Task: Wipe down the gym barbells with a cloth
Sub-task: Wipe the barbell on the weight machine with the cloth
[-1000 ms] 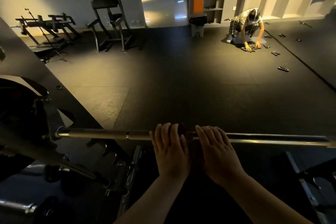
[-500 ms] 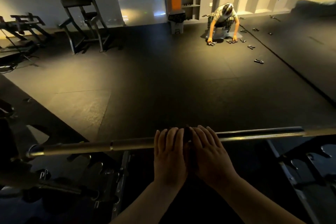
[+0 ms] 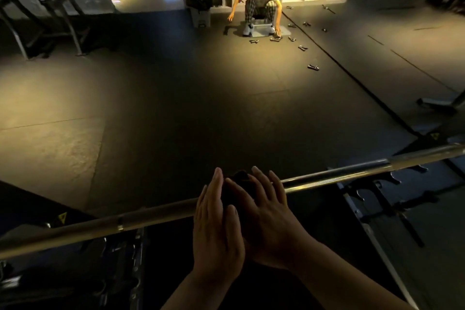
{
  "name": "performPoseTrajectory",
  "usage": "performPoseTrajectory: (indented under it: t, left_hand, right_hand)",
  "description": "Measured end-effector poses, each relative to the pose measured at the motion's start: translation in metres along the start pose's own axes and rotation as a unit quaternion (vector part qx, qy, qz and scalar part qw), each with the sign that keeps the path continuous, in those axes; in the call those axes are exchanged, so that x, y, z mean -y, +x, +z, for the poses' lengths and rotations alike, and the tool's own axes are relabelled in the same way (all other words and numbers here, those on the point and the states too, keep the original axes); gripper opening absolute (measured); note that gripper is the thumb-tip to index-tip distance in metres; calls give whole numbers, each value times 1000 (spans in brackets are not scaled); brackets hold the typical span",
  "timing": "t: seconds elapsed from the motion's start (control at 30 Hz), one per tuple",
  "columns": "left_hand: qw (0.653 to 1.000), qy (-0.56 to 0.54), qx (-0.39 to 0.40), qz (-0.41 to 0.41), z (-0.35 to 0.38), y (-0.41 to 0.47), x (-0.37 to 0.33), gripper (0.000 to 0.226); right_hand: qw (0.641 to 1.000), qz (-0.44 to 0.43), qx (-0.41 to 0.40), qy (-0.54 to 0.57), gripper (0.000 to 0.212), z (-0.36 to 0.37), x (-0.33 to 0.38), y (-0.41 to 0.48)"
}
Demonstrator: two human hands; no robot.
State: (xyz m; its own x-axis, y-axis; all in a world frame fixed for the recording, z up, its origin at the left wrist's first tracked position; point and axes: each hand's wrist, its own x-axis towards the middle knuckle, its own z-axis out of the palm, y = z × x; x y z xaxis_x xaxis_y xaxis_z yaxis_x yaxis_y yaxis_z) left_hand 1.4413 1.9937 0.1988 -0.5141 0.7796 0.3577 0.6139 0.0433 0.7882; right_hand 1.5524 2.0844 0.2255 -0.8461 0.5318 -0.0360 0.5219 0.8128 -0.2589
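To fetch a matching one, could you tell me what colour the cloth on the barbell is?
The cloth looks black in the dim head view.

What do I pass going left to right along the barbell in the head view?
left collar ring → left hand → dark cloth showing between the fingertips → right hand → bare shaft → right sleeve

floor [image 3: 176, 121]: dark rubber mats | small dark clips [image 3: 313, 67]: scattered far right | person [image 3: 260, 0]: crouching among them
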Motion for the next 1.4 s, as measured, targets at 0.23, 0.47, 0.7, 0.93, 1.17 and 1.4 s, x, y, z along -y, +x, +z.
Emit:
performPoseTrajectory:
  t: [0.23,0.47,0.7,0.93,1.17,1.4]
  left_hand:
    - [996,72,9,48,-1,4,21,44]
    - [975,194,-44,94,-1,0,37,40]
    - [964,259,-4,58,8,1,34,49]
    - [963,254,-70,51,19,6,20,33]
    - [969,246,-19,20,48,11,4,43]
    - [965,248,-74,46,65,11,-6,31]
  right_hand:
    - [995,51,-90,-6,77,24,6,8]
    - [968,102,-227,5,38,14,-26,-8]
    - [995,9,-97,-17,62,-1,1,9]
    - [982,65,-177,-27,45,-9,-70,-21]
    - [992,28,-114,-50,51,-6,-56,-14]
    - [970,86,-224,-25,41,-9,-146,-60]
